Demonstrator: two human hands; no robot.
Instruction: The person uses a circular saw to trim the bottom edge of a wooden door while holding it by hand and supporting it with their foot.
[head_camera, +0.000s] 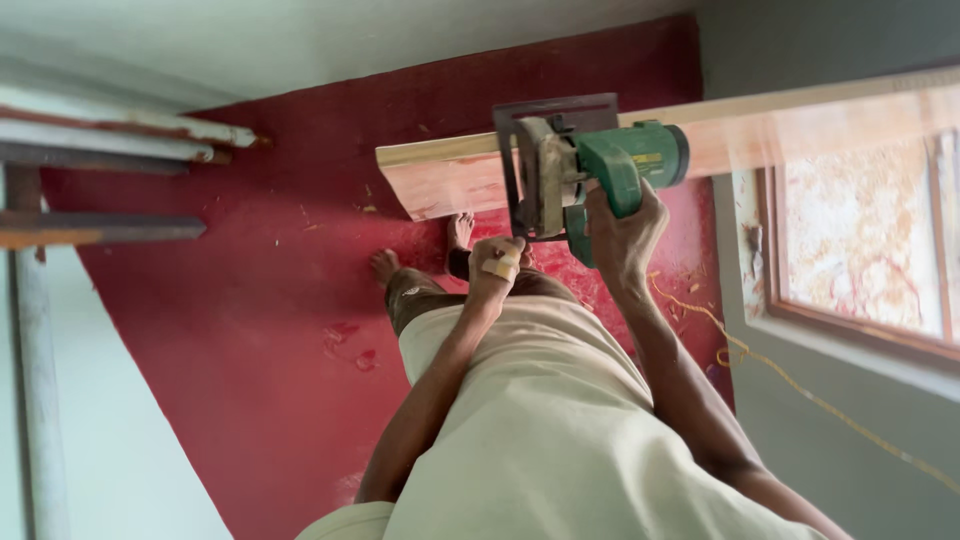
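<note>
A long pale wooden board (440, 180) runs level across the view above the red floor (250, 330). A green circular saw (590, 165) with a dark metal base plate sits on the board near its left end. My right hand (622, 232) grips the saw's handle from below. My left hand (497, 265), with a tan bandage on one finger, has its fingers curled against the board's near edge, just beside the base plate. My bare feet (385, 265) stand on the floor beneath the board.
A yellow cord (790, 385) trails along the grey wall and sill at right, below a wood-framed window (860, 250). Sawdust and chips lie on the floor by the board. Rusty metal bars (110, 135) and a pale post (35, 400) stand at left.
</note>
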